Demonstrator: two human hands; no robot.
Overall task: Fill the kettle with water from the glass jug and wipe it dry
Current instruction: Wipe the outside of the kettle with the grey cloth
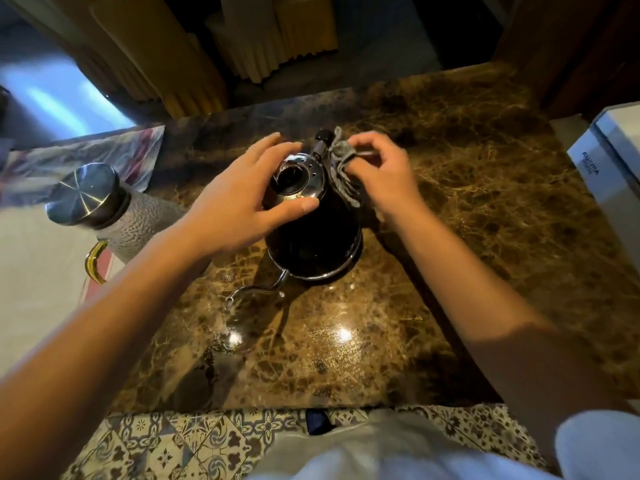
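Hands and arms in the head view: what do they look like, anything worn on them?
Both arms are bare from the elbows down, with no gloves, watch, rings or bracelets visible on the left hand or the right hand. A pale sleeve shows at the right upper arm, bottom corner of the frame. Motion blur hides finer detail.

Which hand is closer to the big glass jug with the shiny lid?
The left hand. It rests on top of the black kettle, just beside the glass jug. The right hand is on the kettle's far side, pinching a grey cloth, farther from the jug.
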